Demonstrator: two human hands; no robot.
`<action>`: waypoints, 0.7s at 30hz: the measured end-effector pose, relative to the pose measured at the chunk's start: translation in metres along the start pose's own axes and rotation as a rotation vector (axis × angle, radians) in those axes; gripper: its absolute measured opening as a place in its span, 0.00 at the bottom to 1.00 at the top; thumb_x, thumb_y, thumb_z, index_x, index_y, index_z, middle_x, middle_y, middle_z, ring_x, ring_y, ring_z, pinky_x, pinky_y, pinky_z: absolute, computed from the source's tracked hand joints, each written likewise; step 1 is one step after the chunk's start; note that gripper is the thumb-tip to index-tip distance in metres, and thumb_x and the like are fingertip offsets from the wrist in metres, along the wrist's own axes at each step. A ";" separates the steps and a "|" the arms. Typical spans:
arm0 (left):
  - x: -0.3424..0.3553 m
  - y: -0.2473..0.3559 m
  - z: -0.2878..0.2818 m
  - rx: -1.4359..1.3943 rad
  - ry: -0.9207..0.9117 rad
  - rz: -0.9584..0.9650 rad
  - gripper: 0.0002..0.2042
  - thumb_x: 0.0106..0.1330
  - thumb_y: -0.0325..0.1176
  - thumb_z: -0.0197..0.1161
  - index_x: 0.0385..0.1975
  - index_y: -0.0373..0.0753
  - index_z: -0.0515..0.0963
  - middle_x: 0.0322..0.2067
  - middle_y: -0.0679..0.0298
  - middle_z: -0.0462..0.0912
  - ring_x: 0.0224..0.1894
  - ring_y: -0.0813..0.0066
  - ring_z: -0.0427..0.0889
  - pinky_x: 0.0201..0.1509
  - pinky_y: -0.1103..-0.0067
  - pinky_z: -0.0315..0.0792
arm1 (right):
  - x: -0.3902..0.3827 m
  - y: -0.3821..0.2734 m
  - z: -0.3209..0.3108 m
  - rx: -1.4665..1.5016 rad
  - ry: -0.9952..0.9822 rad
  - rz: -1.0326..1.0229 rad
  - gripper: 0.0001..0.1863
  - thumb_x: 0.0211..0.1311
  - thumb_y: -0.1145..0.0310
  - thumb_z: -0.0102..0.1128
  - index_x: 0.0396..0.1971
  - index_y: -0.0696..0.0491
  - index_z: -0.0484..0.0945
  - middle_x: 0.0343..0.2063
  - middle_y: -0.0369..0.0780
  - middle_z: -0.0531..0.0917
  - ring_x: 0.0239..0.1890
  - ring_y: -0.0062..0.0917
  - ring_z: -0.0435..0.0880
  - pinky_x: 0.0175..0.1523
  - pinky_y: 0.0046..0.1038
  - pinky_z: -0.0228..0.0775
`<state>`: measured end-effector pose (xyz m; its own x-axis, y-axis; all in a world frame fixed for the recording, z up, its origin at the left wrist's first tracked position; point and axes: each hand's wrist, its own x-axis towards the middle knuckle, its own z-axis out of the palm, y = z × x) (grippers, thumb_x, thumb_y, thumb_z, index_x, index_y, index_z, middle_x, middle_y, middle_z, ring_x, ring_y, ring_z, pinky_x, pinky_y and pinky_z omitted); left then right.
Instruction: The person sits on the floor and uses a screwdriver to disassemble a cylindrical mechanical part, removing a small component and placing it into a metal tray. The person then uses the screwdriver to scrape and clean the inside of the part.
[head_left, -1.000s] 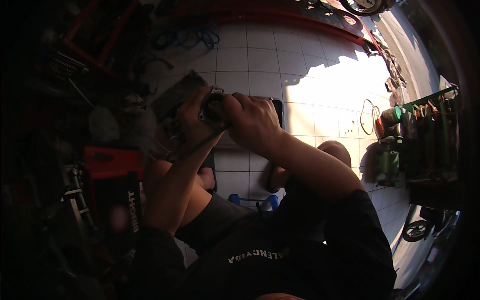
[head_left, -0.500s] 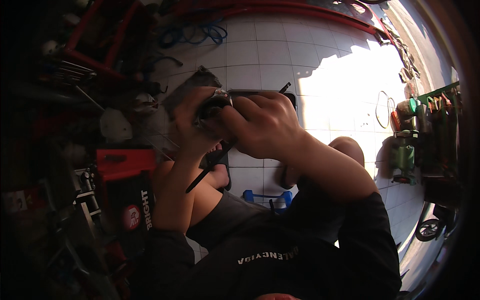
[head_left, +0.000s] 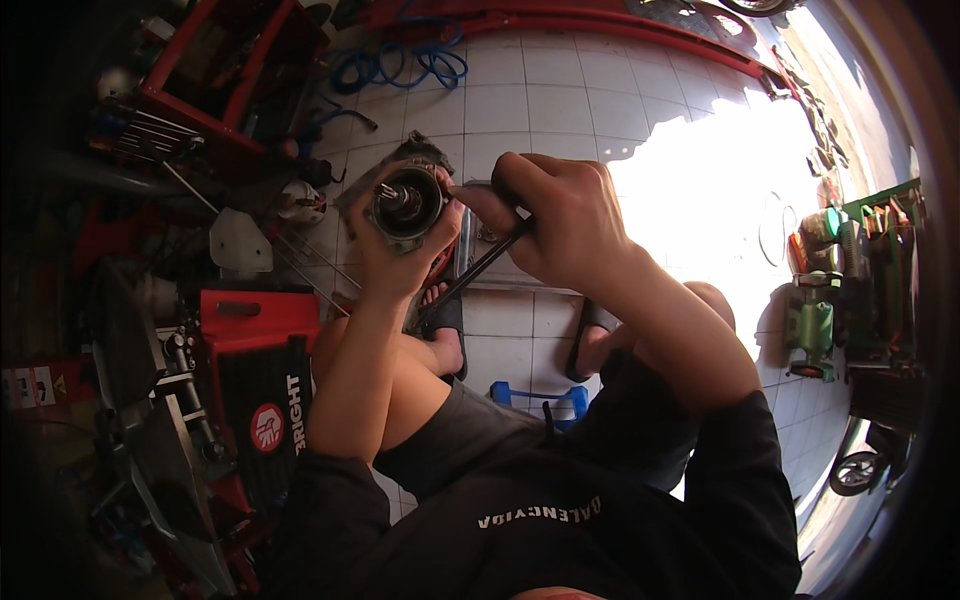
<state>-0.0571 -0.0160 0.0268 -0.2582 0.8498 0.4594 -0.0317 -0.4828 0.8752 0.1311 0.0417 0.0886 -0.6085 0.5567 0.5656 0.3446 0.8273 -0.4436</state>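
My left hand is wrapped round a round metal housing, its open end facing up. A splined shaft stands inside the dark bore. Just right of the housing, my right hand is closed round a slim black rod-like tool, one end slanting down to the left. The fingers of my right hand are near the housing's rim; whether they touch it I cannot tell. Below both hands, a shallow tray lies on the floor, largely hidden by them.
A blue hose lies coiled on the tiles ahead. On the left are a red tool cart, a red-and-black case and metal parts. A small blue stool is between my legs. A green machine stands at the right.
My right hand has moved right and off the housing, taking the black tool with it. The housing's open end, covered before, now shows in my left hand.
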 end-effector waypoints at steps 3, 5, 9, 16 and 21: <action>-0.001 0.012 0.009 0.211 -0.040 0.071 0.19 0.49 0.20 0.72 0.42 0.33 0.76 0.34 0.62 0.83 0.34 0.74 0.83 0.43 0.76 0.80 | 0.000 -0.006 0.002 0.016 0.000 -0.059 0.18 0.54 0.56 0.71 0.24 0.53 0.74 0.18 0.38 0.78 0.16 0.34 0.79 0.20 0.34 0.67; 0.001 0.015 0.013 0.389 -0.094 0.153 0.19 0.47 0.21 0.72 0.41 0.33 0.77 0.33 0.61 0.83 0.32 0.72 0.83 0.40 0.76 0.79 | -0.001 -0.008 0.006 -0.025 0.001 -0.108 0.18 0.57 0.57 0.71 0.23 0.53 0.74 0.17 0.39 0.77 0.15 0.35 0.78 0.20 0.35 0.66; 0.004 0.016 0.013 0.599 -0.113 0.273 0.19 0.43 0.23 0.73 0.38 0.34 0.78 0.32 0.58 0.82 0.31 0.67 0.83 0.37 0.76 0.76 | -0.001 -0.007 0.013 -0.082 0.025 -0.164 0.16 0.59 0.61 0.69 0.21 0.54 0.74 0.15 0.38 0.75 0.14 0.34 0.76 0.20 0.34 0.67; 0.014 0.016 0.007 0.625 -0.144 0.311 0.22 0.39 0.24 0.76 0.38 0.35 0.78 0.31 0.59 0.81 0.34 0.62 0.82 0.39 0.72 0.76 | 0.003 -0.012 0.007 -0.085 0.058 -0.185 0.16 0.62 0.66 0.68 0.18 0.54 0.73 0.14 0.38 0.73 0.13 0.32 0.75 0.18 0.33 0.64; 0.016 0.015 0.007 0.653 -0.141 0.276 0.23 0.38 0.26 0.77 0.39 0.36 0.79 0.31 0.58 0.82 0.34 0.60 0.82 0.39 0.70 0.76 | 0.000 -0.009 0.007 -0.062 0.054 -0.153 0.15 0.61 0.68 0.68 0.18 0.54 0.73 0.14 0.38 0.73 0.13 0.32 0.73 0.18 0.33 0.63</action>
<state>-0.0547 -0.0081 0.0480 -0.0454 0.7552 0.6539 0.6116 -0.4965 0.6159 0.1231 0.0333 0.0874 -0.6183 0.4261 0.6604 0.2954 0.9047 -0.3071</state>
